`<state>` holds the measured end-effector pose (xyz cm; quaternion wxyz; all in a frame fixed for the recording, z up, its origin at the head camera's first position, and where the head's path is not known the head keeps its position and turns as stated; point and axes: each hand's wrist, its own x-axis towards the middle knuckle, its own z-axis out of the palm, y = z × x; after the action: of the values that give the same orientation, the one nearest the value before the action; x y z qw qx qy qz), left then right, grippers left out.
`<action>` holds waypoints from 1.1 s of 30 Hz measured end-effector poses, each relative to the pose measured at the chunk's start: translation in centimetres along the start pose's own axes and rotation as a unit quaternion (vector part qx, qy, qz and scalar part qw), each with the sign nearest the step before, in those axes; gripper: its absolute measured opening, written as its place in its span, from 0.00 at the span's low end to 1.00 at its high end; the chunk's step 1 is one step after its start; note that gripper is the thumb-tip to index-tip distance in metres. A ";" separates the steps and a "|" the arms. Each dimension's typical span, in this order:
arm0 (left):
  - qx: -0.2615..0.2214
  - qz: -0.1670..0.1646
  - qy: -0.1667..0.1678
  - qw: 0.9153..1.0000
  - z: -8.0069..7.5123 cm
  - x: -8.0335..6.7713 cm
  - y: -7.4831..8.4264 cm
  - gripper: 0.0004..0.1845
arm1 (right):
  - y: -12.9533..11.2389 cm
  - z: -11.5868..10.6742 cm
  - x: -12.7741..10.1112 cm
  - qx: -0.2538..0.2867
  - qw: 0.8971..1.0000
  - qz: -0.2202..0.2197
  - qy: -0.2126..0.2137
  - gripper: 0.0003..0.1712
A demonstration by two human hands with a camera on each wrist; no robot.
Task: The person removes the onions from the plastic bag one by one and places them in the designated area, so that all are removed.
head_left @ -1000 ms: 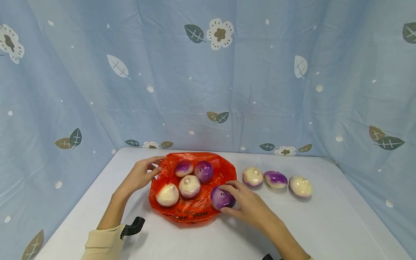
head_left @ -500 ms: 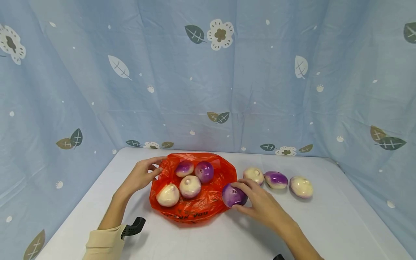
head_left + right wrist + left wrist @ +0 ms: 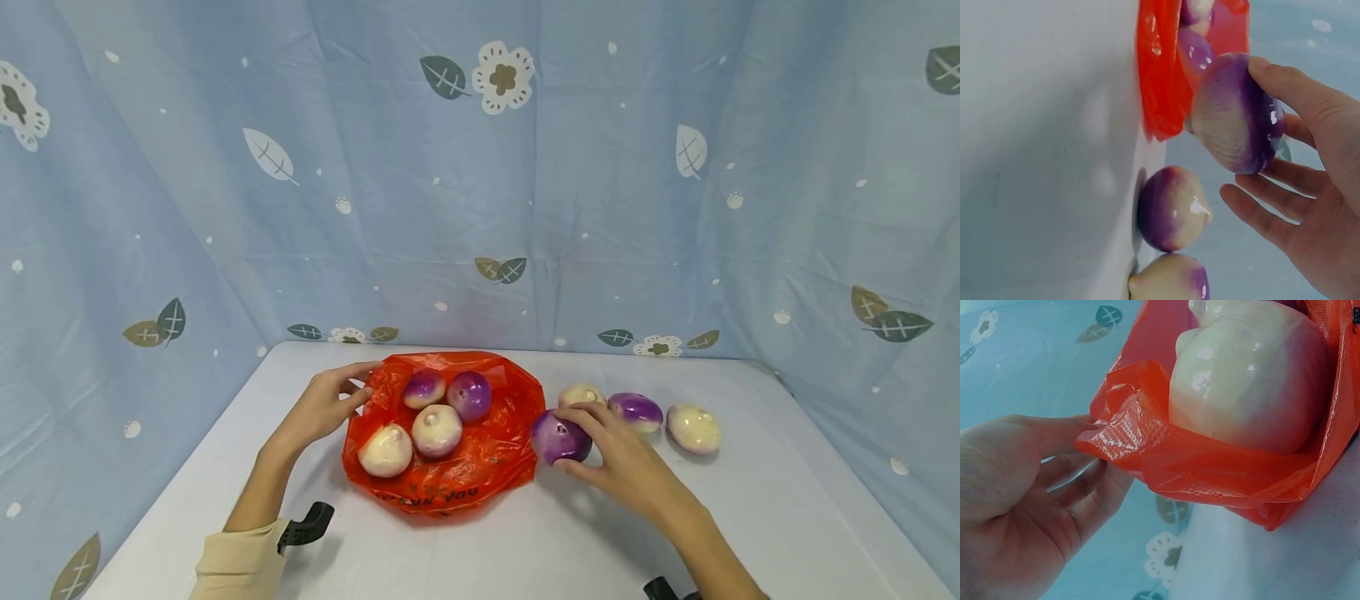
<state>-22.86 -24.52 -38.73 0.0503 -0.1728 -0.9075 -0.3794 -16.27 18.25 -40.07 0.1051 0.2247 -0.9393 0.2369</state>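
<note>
Rightward over the white table (image 3: 450, 558), to just beside the red bag (image 3: 498, 437), the right hand (image 3: 628, 462) has carried the turnip (image 3: 557, 439) it grips; the left hand (image 3: 321, 406) pinches the bag's left edge. The turnip's purple crown faces up, pale tip downward, long axis roughly level.

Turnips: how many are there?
8: four turnips in the red plastic bag, one turnip held in the right hand, three turnips on the white table. More may be hidden in the bag.
</note>
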 end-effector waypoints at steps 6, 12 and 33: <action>-0.002 -0.002 -0.001 1.000 0.0 0.0 -0.1 0.23 | 0.8 -0.3 -0.1 -0.002 1.000 -0.002 0.010 0.38; -0.006 -0.007 -0.001 1.000 0.0 -0.1 0.0 0.23 | 1.5 -0.9 -0.3 -0.008 1.000 0.001 0.023 0.37; -0.006 -0.002 -0.006 1.000 -0.1 -0.1 0.2 0.24 | 4.9 -3.8 -0.8 -0.017 0.995 -0.011 0.099 0.33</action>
<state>-22.72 -24.43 -38.56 0.0427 -0.1733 -0.9059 -0.3841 -17.54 24.23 -38.93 0.2043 0.2087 -0.9257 0.2404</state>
